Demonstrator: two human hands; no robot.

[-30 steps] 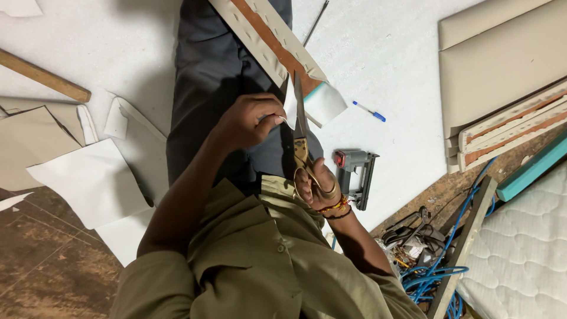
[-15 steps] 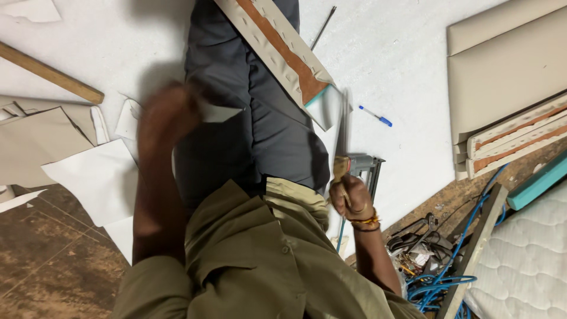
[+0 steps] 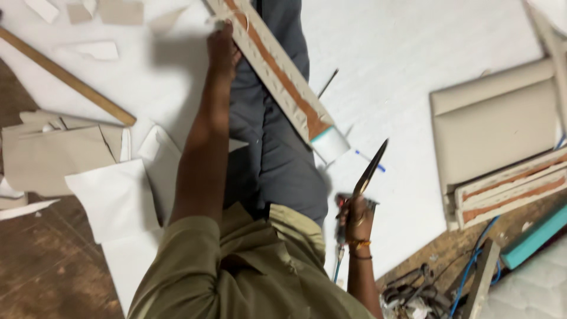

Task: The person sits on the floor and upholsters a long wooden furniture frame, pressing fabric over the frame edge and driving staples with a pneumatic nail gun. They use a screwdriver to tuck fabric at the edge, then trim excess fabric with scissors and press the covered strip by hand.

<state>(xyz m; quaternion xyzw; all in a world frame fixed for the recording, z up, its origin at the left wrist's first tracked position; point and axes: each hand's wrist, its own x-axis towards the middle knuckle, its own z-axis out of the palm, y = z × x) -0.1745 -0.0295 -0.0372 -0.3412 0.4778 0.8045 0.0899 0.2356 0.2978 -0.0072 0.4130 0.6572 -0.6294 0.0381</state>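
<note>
A long padded strip (image 3: 283, 77), brown wood down its middle with cream fabric along the edges, lies slanted across my grey trouser legs (image 3: 283, 159). My left arm is stretched far out. My left hand (image 3: 223, 44) grips the cream fabric edge near the strip's far end. My right hand (image 3: 356, 220) is down by my right hip and holds scissors (image 3: 371, 168). The blades point up and to the right, clear of the strip. The strip's near end (image 3: 331, 143) is wrapped in white and teal.
A wooden stick (image 3: 65, 77) and cut sheets of white and beige fabric (image 3: 115, 198) lie on the left. Beige upholstered panels (image 3: 496, 124) and more strips (image 3: 514, 192) are stacked on the right. A blue pen (image 3: 372, 161), blue cables (image 3: 472, 266) and a mattress corner (image 3: 531, 292) are nearby.
My left hand left the spot beside the scissors on my lap and reached out to the strip's far end. My right hand drew the scissors off the strip, down to the right.
</note>
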